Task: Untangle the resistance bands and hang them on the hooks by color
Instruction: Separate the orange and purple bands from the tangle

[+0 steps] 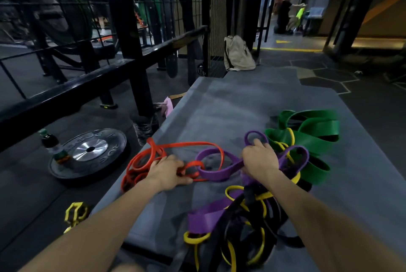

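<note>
Setting: dim gym floor with a grey padded mat (252,104) running away from the camera, black steel rack rails along its left edge.
Left hand (168,172): fingers curled round the thin red rubber bands (175,147), which loop near the mat's left edge.
Right hand (260,159): fingers bent, gripping the wide purple rubber band (217,172) where it links into the red loops.
Green bands (312,133): broad, heaped toward the mat's right edge, touching the purple ones.
Near end of mat: black bands (241,227) knotted with thin yellow bands (262,247).
Floor left of mat: black weight plate (109,142) with a plastic bottle (52,145) standing on it.
Far end: beige backpack (238,54).
</note>
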The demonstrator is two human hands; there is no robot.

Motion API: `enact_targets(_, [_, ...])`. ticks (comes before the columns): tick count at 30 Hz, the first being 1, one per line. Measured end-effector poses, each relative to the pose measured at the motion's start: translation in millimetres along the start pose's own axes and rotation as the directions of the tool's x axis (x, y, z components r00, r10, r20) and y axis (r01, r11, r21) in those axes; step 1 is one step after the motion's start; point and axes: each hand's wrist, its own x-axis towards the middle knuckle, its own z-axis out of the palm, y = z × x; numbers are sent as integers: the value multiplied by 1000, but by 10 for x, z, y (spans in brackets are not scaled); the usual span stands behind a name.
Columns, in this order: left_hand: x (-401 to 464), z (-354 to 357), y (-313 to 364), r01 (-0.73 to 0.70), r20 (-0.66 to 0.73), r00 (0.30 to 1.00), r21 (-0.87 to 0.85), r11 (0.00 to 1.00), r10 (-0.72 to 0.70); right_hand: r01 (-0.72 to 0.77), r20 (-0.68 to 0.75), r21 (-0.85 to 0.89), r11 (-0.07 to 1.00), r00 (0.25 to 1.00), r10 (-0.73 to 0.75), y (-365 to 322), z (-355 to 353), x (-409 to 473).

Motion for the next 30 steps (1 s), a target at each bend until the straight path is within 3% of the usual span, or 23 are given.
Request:
enact_targets(6, [-78,-105,-130,-13,-184,981,210,978,53,-233,-120,191,954,959,258,233,-222,-70])
enact_targets(12, [-85,-334,-18,92,-278,960,156,984,-46,-423,-63,372,826,876,477,444,-423,-184])
enact_targets(17, [-86,-543,26,73,-338,936,-80,994,-96,-413,-98,323,851,880,465,493,-440,-295])
enact_targets(20, [-64,-712,-2,12,-411,901,-291,957,-136,-370,-129,260,892,902,412,448,-445,-314])
enact_targets(23, [-46,-931,-26,-41,-394,908,-418,908,-140,-342,-146,234,910,913,380,400,-449,-323])
enact_targets(27, [-121,-1047,-86,-36,-333,935,-431,901,-122,-328,-154,206,922,919,362,385,-425,-324])
enact_targets(30, [-212,-970,-220,-44,-218,976,-307,951,-25,-382,-114,199,902,906,408,460,-362,-334])
